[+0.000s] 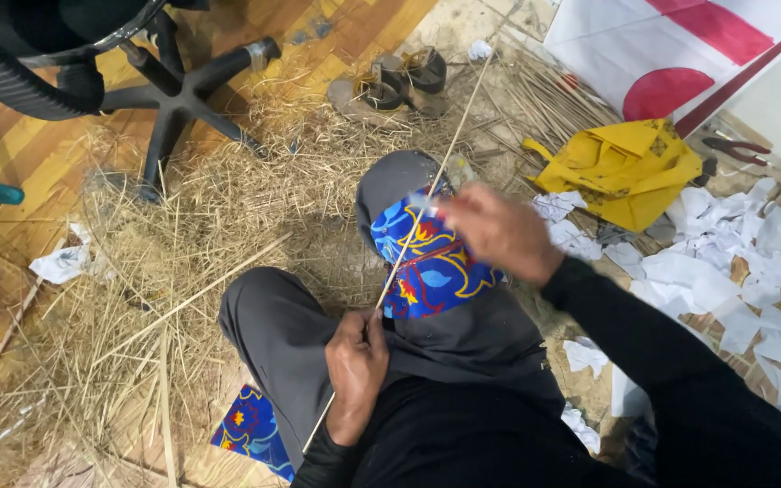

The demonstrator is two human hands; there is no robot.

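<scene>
Not much here in the way of packaging or signage tbh. Only sign-like thing is a big white board [680,50] leaning at the top right, flat and rectangular, with a red circle and a red band painted on it, plus a dark red strip along its lower edge. No boxes, labels or screens that I can make out.

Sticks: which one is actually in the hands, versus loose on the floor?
The long thin stick crossing the knee: left hand grips its lower part, right hand works higher up. The other sticks lie untouched near the yellow bag.
</scene>
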